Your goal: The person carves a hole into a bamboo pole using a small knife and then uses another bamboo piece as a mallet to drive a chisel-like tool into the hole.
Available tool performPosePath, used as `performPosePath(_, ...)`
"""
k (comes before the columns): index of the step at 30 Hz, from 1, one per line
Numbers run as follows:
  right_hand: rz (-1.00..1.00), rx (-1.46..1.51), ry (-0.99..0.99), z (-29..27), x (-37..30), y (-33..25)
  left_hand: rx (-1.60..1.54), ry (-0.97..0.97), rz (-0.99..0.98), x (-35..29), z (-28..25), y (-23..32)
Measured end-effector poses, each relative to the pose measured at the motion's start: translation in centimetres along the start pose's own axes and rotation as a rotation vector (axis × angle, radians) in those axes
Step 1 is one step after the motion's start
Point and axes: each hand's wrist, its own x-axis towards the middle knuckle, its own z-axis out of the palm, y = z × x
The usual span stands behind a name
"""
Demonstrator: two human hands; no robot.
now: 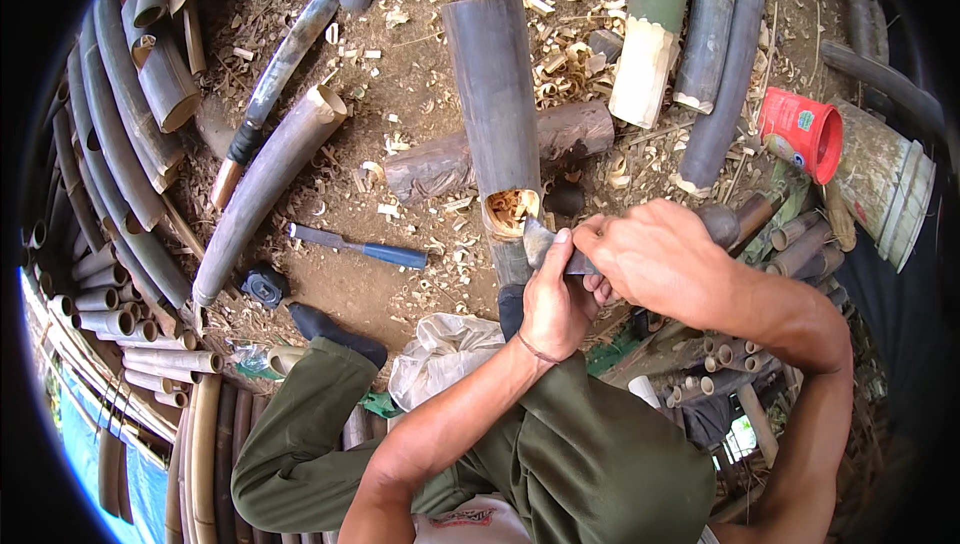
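Olive-trousered knee (pixel 620 434) nearest us. Leftward, we note a blue-handled chisel (pixel 393 255) lying loose; centre, the notched bamboo tube (pixel 490 94) crosses over a log (pixel 425 168). Left hand (pixel 556 309) pinches the knife (pixel 538 241) near its tip; right hand (pixel 655 259) wraps its rear, grip partly hidden. We judge short, shallow, thumb-steadied strokes safest.

From my head, a wide fisheye looks down, fairly near, on my left hand (pixel 556 312) and right hand (pixel 655 259), right of centre
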Motion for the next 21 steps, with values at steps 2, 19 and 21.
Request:
performPosePath(2,-0.115,-0.004,-0.022,0.2,1.3,1.3,-0.013,0.164,0.048,-0.4,1.8,0.0)
performPosePath(19,0.215,0.809,0.284,10.7,1.5,-3.8,1.143,0.482,-0.034,-2.1,0.5,6.1)
performPosePath(21,0.262,0.942,0.336,11.7,2.1,-4.8,1.317,0.469,-0.069,-2.1,0.4,7.1)
